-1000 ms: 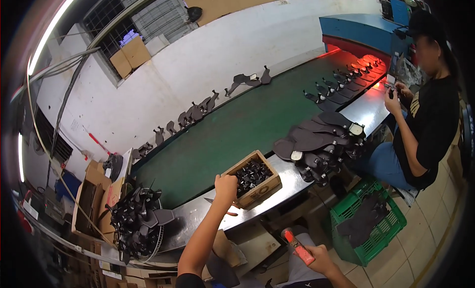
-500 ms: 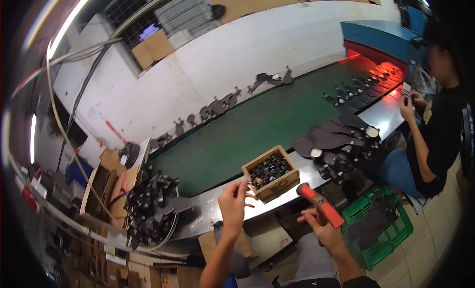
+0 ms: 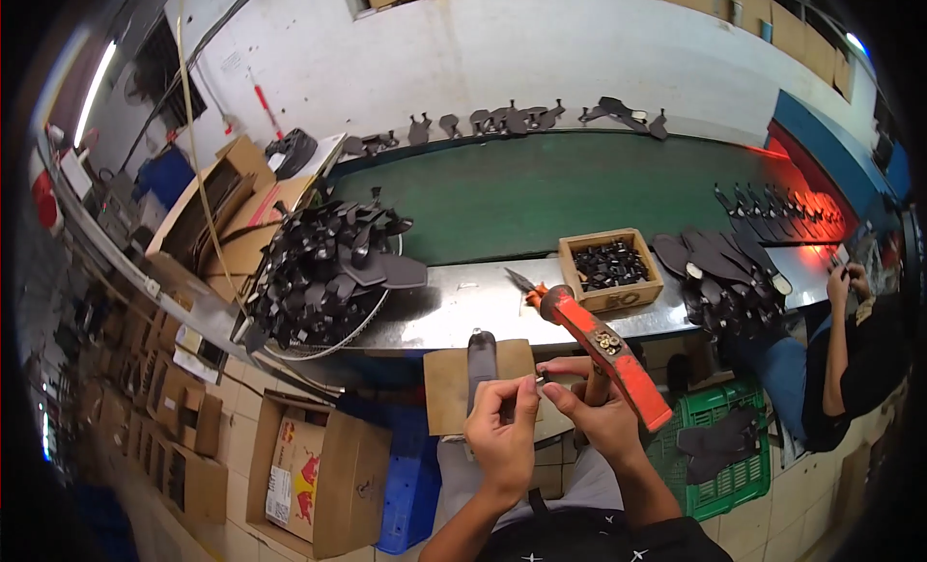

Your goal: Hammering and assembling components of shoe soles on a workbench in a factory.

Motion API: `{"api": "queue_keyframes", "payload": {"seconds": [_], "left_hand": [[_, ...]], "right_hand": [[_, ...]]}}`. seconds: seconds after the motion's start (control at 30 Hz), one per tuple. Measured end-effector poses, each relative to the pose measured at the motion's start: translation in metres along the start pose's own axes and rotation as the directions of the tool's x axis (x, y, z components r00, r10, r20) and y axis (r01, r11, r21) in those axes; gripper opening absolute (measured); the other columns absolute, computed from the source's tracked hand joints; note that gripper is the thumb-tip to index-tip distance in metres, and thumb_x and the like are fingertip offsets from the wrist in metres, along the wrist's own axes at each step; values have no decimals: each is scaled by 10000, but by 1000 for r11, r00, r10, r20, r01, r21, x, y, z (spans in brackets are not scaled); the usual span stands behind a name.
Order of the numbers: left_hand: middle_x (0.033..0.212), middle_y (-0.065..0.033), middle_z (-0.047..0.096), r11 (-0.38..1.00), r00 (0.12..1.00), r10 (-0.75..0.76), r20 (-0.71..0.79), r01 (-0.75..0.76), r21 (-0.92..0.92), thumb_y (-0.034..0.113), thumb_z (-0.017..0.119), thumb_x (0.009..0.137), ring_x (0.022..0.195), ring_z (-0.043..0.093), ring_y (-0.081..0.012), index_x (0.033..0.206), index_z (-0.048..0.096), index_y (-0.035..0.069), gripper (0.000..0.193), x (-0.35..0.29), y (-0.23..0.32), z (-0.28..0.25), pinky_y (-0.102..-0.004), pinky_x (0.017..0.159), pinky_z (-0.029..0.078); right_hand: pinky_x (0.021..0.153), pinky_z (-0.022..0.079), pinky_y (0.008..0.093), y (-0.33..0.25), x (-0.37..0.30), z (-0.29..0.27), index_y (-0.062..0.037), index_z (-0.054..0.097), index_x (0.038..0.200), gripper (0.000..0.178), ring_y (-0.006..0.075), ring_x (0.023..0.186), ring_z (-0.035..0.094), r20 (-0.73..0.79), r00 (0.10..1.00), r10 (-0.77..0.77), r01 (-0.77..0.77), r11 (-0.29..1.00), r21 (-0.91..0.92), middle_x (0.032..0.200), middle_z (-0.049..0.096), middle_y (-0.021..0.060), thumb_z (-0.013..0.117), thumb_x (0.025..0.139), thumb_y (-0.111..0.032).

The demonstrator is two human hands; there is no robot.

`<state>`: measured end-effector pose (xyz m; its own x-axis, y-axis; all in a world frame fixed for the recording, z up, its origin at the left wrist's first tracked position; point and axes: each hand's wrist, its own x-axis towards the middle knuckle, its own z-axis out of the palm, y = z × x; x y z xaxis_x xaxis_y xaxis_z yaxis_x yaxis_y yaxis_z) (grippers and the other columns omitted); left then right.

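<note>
My left hand (image 3: pixel 502 436) is closed in a pinch at a small black piece (image 3: pixel 542 376), its fingertips meeting those of my right hand. My right hand (image 3: pixel 608 422) is wrapped around the handle of a hammer with a red head (image 3: pixel 608 346), while its thumb and forefinger also come up to the small piece. Just beyond my left hand, a dark grey insole-shaped part (image 3: pixel 481 357) lies on a tan board (image 3: pixel 445 393). The wooden box (image 3: pixel 615 299) of small black pieces stands on the metal ledge. Beside it lie pliers (image 3: pixel 527 287) with orange handles.
A heaped basket (image 3: pixel 372 316) of dark parts stands left on the ledge (image 3: pixel 444 301). Behind runs a green conveyor belt (image 3: pixel 541 195). Dark soles (image 3: pixel 719 267) pile up right of the box. A green crate (image 3: pixel 719 494) is low right, near a seated co-worker (image 3: pixel 845 359).
My left hand has come away from the wooden box, back toward me, and met my right hand. The hammer stays in my right hand. The view has turned right and lower.
</note>
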<state>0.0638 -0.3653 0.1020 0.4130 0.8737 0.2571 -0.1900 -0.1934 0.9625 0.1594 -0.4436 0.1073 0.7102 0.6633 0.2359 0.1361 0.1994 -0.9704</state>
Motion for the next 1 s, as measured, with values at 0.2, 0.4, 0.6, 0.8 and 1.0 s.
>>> {"api": "queue_keyframes", "payload": {"seconds": [0.2, 0.4, 0.6, 0.8, 1.0], "left_hand": [[865, -114, 604, 872, 924, 365, 117, -383, 305, 167, 740, 858, 759, 555, -255, 918, 651, 6, 193, 27, -18, -33, -345, 682, 460], [967, -149, 652, 792, 942, 273, 195, -336, 510, 303, 743, 829, 883, 601, -321, 1057, 636, 21, 378, 107, -125, -65, -374, 824, 449], [910, -46, 695, 776, 905, 67, 420, -312, 549, 310, 721, 833, 887, 636, -214, 974, 702, 78, 272, 106, -122, -70, -424, 968, 356], [971, -32, 704, 786, 906, 163, 392, -359, 503, 213, 748, 795, 930, 639, -215, 976, 702, 85, 226, 69, -123, -86, -410, 994, 348], [986, -29, 700, 780, 899, 122, 420, -348, 519, 200, 741, 798, 944, 637, -211, 981, 697, 80, 223, 64, -125, -92, -423, 1020, 323]], "right_hand": [[396, 370, 186, 7, 12, 23, 37, 646, 1004, 190, 43, 467, 496, 25, 990, 137, -140, 982, 128, 957, 665, 106, 714, 827, 16], [390, 363, 186, 50, 54, 29, 34, 644, 983, 149, 43, 490, 511, 121, 983, 141, -148, 988, 52, 1038, 657, 121, 689, 845, 0], [666, 497, 244, 82, 79, 32, 39, 642, 1082, 251, 92, 794, 628, 257, 962, 95, -68, 991, -111, 1003, 692, 71, 710, 856, -46], [781, 524, 293, 84, 68, 34, 48, 655, 1021, 215, 206, 848, 673, 451, 891, -53, 194, 942, -273, 959, 696, 118, 707, 832, -40], [737, 504, 358, 79, 65, 36, 26, 618, 961, 219, 335, 839, 634, 519, 839, -164, 363, 879, -308, 969, 647, 158, 670, 749, 10]]}}
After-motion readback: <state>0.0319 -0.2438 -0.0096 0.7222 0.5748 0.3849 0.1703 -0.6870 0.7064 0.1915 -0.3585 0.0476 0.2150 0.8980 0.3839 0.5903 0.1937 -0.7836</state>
